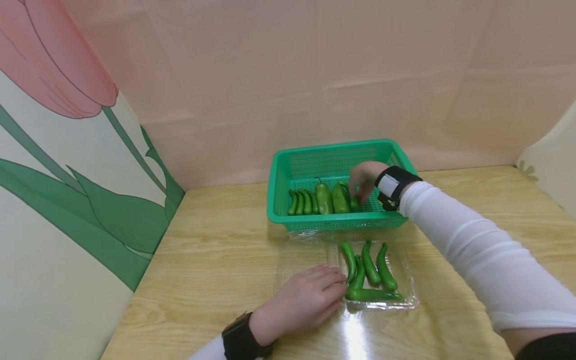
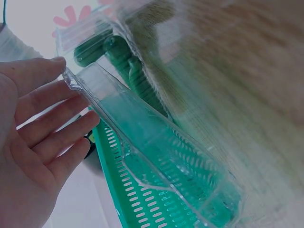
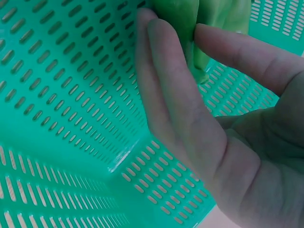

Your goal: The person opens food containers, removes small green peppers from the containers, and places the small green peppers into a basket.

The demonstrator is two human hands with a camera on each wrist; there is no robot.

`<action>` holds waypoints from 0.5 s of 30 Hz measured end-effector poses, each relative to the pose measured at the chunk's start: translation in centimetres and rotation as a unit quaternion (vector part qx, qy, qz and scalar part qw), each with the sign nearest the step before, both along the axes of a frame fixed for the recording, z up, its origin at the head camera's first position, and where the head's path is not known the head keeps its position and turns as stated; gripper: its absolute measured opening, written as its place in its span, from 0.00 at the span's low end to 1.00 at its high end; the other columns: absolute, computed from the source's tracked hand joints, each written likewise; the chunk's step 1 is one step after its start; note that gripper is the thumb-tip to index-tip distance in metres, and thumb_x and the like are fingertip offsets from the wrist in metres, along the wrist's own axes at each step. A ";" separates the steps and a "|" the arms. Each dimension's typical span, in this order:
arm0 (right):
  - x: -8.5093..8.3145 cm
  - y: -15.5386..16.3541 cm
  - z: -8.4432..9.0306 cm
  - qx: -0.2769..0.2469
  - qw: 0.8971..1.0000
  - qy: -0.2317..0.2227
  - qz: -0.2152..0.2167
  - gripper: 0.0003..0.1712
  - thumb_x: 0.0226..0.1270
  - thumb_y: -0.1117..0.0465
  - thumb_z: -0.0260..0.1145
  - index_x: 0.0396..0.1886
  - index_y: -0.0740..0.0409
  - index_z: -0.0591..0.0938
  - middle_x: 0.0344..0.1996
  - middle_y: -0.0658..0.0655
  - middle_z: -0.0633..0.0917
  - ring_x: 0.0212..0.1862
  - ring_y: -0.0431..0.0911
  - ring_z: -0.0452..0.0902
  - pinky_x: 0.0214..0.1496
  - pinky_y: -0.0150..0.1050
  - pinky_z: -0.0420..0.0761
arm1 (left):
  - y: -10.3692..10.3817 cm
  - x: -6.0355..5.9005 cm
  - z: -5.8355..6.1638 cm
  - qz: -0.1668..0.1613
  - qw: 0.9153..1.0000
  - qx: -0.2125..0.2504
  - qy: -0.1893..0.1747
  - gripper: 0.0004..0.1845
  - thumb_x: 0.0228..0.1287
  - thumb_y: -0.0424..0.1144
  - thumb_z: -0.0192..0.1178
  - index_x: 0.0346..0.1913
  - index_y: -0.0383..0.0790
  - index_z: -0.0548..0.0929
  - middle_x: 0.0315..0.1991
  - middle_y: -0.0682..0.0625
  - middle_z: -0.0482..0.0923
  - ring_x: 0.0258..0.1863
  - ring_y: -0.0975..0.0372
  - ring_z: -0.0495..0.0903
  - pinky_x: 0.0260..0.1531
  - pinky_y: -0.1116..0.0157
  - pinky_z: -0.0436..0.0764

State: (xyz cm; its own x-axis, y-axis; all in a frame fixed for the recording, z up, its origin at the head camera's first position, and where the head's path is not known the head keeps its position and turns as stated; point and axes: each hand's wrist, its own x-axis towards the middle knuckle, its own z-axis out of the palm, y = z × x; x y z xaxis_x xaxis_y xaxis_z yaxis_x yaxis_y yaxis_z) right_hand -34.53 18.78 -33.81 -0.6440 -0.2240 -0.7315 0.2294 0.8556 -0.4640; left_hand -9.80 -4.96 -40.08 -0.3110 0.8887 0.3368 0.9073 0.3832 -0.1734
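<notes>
My right hand [image 1: 365, 179] reaches down into the green plastic basket [image 1: 279, 170]. In the right wrist view, its thumb and fingers pinch a green pepper [image 3: 178, 16]; the far end is out of frame. To the left, inside the basket, lie larger green peppers [image 1: 323, 200] and a row of several slim ones [image 1: 300, 202]. My left hand [image 1: 306, 300] rests at the near left of a clear plastic box [image 1: 407, 300]. In the left wrist view, its thumb [image 2: 45, 69] touches the box's edge and the other fingers are loosely extended. Several slim green peppers [image 1: 370, 262] lie in the box.
The box's clear lid [image 1: 297, 255] spreads left on the wooden table [image 1: 211, 240], just in front of the basket. Behind stands a pink cloth-like backdrop [image 1: 270, 90]. A panel with a painted tulip [image 1: 67, 60] is at the left.
</notes>
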 end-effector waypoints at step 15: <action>-0.3 0.2 -0.2 0.043 0.999 -0.007 0.023 0.34 0.64 0.68 0.59 0.65 0.79 0.58 0.49 0.76 0.77 0.47 0.57 0.83 0.55 0.44 0.82 | 0.1 -0.1 0.0 0.001 1.000 0.005 -0.006 0.15 0.65 0.47 0.57 0.51 0.46 0.82 0.56 0.50 0.79 0.59 0.61 0.76 0.69 0.64 0.63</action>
State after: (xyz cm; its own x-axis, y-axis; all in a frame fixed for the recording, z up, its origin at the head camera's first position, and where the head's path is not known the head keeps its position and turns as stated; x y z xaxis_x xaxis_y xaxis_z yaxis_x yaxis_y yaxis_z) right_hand -34.86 19.01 -34.05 -0.6237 -0.1881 -0.7587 0.1955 0.9022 -0.3844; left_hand -9.92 -4.89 -40.08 -0.3167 0.8845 0.3425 0.9084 0.3867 -0.1588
